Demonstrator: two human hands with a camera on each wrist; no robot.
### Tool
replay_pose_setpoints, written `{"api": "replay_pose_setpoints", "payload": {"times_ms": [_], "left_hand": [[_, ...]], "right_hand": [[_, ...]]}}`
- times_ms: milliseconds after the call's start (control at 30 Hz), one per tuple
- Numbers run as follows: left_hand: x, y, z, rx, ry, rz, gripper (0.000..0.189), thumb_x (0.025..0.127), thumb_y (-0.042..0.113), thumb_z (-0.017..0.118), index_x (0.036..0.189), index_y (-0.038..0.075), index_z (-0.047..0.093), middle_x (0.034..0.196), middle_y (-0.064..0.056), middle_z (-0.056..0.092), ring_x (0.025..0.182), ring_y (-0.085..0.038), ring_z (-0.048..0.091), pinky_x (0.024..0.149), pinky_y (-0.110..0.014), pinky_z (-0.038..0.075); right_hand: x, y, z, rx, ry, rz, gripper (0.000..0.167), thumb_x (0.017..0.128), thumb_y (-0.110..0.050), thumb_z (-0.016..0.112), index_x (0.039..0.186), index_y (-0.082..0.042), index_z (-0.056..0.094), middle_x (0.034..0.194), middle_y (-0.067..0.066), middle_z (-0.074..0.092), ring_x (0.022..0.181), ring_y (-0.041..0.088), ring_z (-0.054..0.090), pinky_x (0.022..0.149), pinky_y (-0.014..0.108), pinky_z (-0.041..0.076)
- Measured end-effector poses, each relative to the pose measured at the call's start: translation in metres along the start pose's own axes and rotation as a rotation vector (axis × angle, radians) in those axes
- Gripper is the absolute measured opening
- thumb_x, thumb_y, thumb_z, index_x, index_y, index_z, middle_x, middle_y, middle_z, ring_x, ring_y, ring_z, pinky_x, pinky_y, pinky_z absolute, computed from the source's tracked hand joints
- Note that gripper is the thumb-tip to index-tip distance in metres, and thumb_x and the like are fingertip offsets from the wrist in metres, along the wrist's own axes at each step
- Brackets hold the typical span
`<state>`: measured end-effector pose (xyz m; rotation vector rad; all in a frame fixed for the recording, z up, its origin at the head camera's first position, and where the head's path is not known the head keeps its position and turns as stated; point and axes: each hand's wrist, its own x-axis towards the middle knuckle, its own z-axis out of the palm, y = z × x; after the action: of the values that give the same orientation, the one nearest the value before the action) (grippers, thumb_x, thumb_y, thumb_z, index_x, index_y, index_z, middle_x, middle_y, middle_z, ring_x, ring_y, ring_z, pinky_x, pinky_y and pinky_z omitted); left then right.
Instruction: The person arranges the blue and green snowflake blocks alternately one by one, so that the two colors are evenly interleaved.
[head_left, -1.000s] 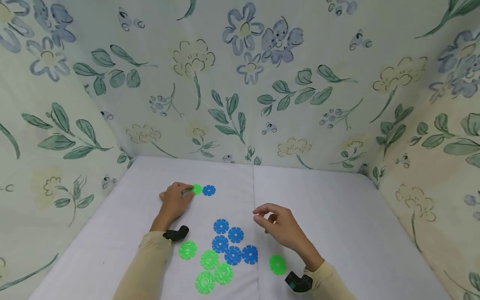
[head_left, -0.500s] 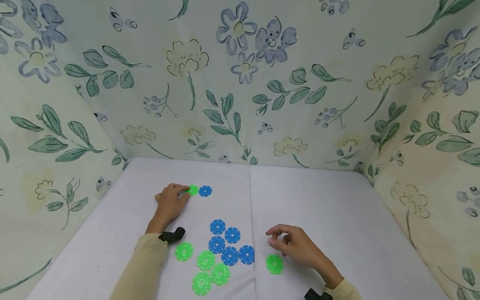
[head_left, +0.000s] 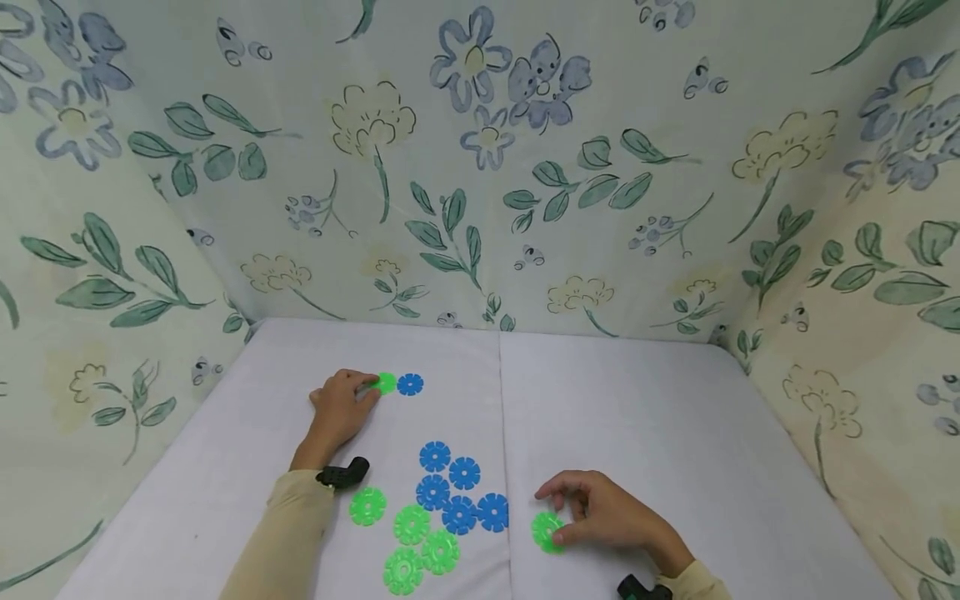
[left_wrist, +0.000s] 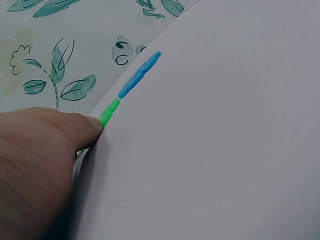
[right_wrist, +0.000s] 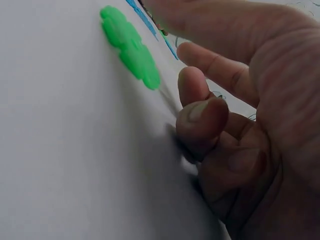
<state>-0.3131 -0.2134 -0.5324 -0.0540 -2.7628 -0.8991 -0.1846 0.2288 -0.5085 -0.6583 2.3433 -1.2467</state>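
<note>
A: What does the person's left grip point(head_left: 341, 408) have at the far side of the white surface point(head_left: 637, 400)?

B: A green disc point(head_left: 386, 383), pinched at its edge between thumb and index finger as it lies on the cloth. A blue disc point(head_left: 410, 384) sits immediately to its right; whether the two rims meet, I cannot tell.

A: And the right grip point(head_left: 607, 515)?

B: Released, its fingers loosely bent, low over a lone green disc point(head_left: 544, 530) to the right of the seam point(head_left: 506, 433). From the head camera, the thumb overlaps that disc's right side; whether it touches is hard to tell. The right wrist view shows the disc flat, with the curled fingers beside it.

A: What lies between the two?

B: Five blue discs point(head_left: 454, 508), bunched just left of the seam, notched around the rim like petals. Nearer the wearer are four green discs point(head_left: 416, 532): three clustered below the blue group, one off to the left, near the left forearm.

A: The setting?

B: Fabric point(head_left: 630, 250) printed with blue flowers and green leafy sprigs rises behind the surface and along both sides. The person wears beige sleeves point(head_left: 277, 533), with a dark device on the left wrist point(head_left: 343, 472) and another on the right point(head_left: 640, 588).
</note>
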Motion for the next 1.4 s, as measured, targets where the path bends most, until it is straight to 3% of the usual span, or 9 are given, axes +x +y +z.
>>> {"api": "replay_pose_setpoints", "payload": {"times_ms": [200, 467, 833, 1100, 1400], "left_hand": [[0.0005, -0.001, 0.0007, 0.003, -0.001, 0.007, 0.032, 0.096, 0.03, 0.066, 0.125, 0.016, 0.07, 0.127, -0.014, 0.061, 0.121, -0.035, 0.055, 0.091, -0.056, 0.025], [0.0, 0.001, -0.0007, 0.001, 0.004, 0.011, 0.032, 0.097, 0.03, 0.066, 0.126, 0.016, 0.07, 0.126, -0.014, 0.061, 0.12, -0.034, 0.055, 0.09, -0.055, 0.025], [-0.0014, 0.0038, -0.0021, 0.0, 0.018, 0.018, 0.032, 0.096, 0.029, 0.067, 0.125, 0.014, 0.07, 0.124, -0.014, 0.061, 0.119, -0.035, 0.056, 0.089, -0.055, 0.026], [-0.0026, 0.0046, -0.0002, 0.014, 0.012, 0.0, 0.032, 0.096, 0.029, 0.066, 0.125, 0.016, 0.07, 0.123, -0.013, 0.061, 0.119, -0.035, 0.056, 0.09, -0.055, 0.026], [-0.0034, 0.0049, -0.0001, 0.018, 0.006, 0.001, 0.032, 0.097, 0.029, 0.066, 0.125, 0.015, 0.07, 0.125, -0.014, 0.06, 0.12, -0.035, 0.055, 0.09, -0.056, 0.026]], "right_hand": [[-0.0009, 0.0018, 0.0001, -0.037, -0.022, 0.01, 0.057, 0.064, -0.031, 0.094, 0.116, -0.031, 0.071, 0.096, 0.001, 0.063, 0.062, 0.003, 0.044, 0.056, 0.019, 0.037], [-0.0013, -0.0004, -0.0005, -0.087, -0.007, 0.042, 0.051, 0.063, -0.034, 0.094, 0.109, -0.034, 0.074, 0.09, -0.004, 0.063, 0.063, 0.005, 0.046, 0.055, 0.02, 0.038], [-0.0009, 0.0015, -0.0001, -0.124, -0.014, -0.022, 0.046, 0.067, -0.037, 0.092, 0.109, -0.033, 0.075, 0.091, -0.008, 0.065, 0.058, 0.0, 0.044, 0.05, 0.02, 0.038], [-0.0016, 0.0041, 0.0069, -0.267, 0.023, -0.123, 0.042, 0.069, -0.039, 0.091, 0.107, -0.04, 0.072, 0.097, -0.018, 0.063, 0.061, -0.001, 0.044, 0.054, 0.017, 0.039], [-0.0025, 0.0036, 0.0066, -0.246, 0.018, -0.156, 0.042, 0.07, -0.038, 0.091, 0.106, -0.038, 0.069, 0.1, -0.019, 0.066, 0.057, -0.003, 0.045, 0.052, 0.018, 0.04]]}}
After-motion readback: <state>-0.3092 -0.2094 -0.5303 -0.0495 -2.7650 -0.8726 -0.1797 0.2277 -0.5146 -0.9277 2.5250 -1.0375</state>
